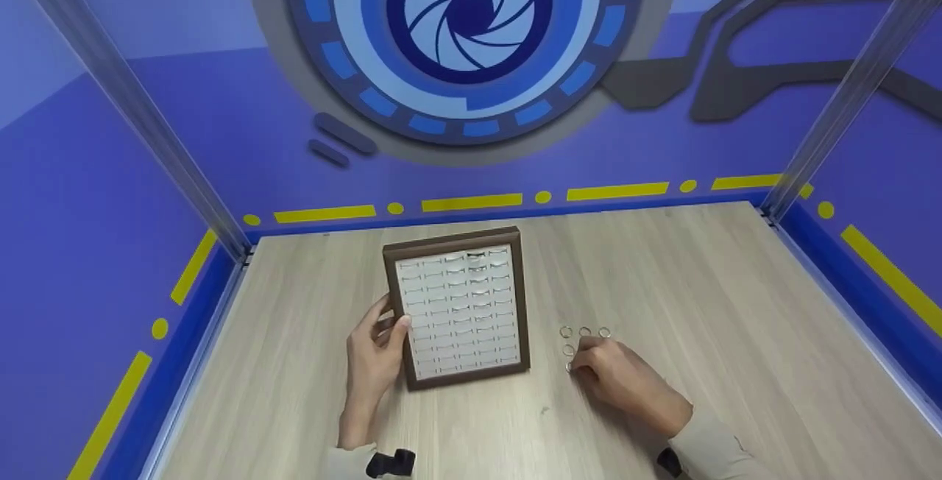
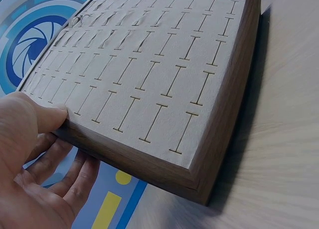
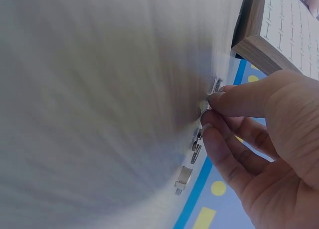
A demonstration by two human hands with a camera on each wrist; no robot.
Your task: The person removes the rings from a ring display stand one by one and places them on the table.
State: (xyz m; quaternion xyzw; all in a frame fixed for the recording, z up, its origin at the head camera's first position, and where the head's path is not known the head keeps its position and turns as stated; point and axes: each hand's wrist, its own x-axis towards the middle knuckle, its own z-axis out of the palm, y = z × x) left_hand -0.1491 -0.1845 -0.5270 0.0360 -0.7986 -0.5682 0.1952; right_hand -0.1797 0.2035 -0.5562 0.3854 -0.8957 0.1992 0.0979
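A brown-framed ring display tray (image 1: 524, 303) leans up from the table, its pale slotted pad facing me. My left hand (image 1: 374, 353) grips the tray's left side, thumb on the front edge and fingers behind. In the left wrist view a ring (image 2: 76, 22) sits in a slot near the far end of the pad. To the right of the tray, my right hand (image 1: 617, 377) reaches down to the tabletop. Its thumb and fingertips pinch a ring (image 3: 205, 112), partly hidden by the fingers. Other loose rings (image 1: 566, 332) lie close by in short rows.
The light wood table (image 1: 699, 281) extends around the tray and rings. Blue printed panels (image 1: 221, 126) with yellow marks stand behind and at both sides, with metal posts (image 1: 846, 90) at the back corners. Dark wrist straps (image 1: 391, 463) circle the sleeves.
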